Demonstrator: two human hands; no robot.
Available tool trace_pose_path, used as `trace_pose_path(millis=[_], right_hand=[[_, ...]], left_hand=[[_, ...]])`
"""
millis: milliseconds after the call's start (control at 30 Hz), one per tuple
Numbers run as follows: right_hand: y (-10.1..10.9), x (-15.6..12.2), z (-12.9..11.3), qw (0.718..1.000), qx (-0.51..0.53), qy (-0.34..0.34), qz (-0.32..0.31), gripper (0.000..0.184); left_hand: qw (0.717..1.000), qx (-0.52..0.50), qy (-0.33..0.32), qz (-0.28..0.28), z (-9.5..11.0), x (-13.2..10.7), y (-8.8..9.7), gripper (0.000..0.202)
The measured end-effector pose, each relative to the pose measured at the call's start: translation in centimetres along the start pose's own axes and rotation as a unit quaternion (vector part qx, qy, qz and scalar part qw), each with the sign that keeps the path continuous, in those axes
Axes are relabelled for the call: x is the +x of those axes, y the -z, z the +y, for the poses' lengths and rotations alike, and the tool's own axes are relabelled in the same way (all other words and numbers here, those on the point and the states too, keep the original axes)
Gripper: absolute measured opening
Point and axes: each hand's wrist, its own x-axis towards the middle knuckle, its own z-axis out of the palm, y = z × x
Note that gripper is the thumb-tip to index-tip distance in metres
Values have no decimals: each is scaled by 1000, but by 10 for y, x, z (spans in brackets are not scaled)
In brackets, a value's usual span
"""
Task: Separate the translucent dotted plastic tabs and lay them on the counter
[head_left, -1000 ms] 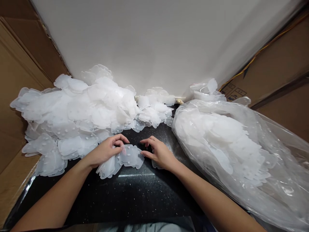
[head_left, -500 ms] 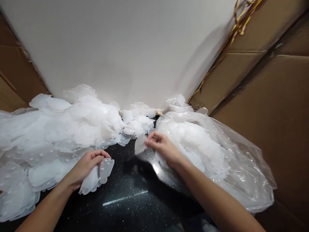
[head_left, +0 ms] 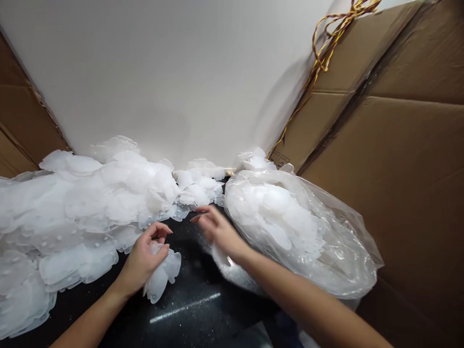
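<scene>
Several thin, frosted white plastic pieces [head_left: 165, 273] with rounded ends hang in a loose bunch from my left hand [head_left: 145, 256]. Its thumb and index finger are apart above the bunch, while the other fingers, mostly hidden, keep hold of it. My right hand [head_left: 217, 232] hovers over the black tabletop [head_left: 188, 290] with fingers stretched toward the left and slightly blurred; no piece shows between them. Something whitish shows below its palm, and I cannot tell whether the hand touches it. To the left spreads a large heap of the same pieces [head_left: 90, 193].
A clear plastic bag [head_left: 344, 261] full of similar white pieces [head_left: 279, 208] lies at the right. Cardboard [head_left: 391, 183] stands on the right and more cardboard [head_left: 29, 111] on the left. Twisted yellow-and-brown wire [head_left: 319, 63] hangs by the white back wall [head_left: 163, 72].
The single piece in my right fingers no longer shows there, and that hand has opened and moved left. My left hand's thumb and index finger have parted. The view has shifted slightly right.
</scene>
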Motion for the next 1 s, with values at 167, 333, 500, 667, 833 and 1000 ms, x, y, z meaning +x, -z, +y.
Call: trace_pose_path(millis=[167,333,500,667,833,1000], right_hand=[[-41,-42,8,977,57,61,-196,60],[-29,-30,-1,991,-33,39,-123,27],[51,3,-27,961,-266,70,8,29],[149,56,-37,800,-594,27,77,44],[170,87,-10,788,-613,-32,-44,43],[175,103,9,779,-622,-73,-12,38]], left_hand=[[981,-93,-84,145,33,-6,-37,9],[979,-31,-134,148,65,18,-58,35],[994,17,-108,6,77,51,-69,45],[975,-4,29,-219,76,73,-99,46],[956,-9,87,-279,77,85,-158,60],[970,23,27,-239,86,83,-179,72]])
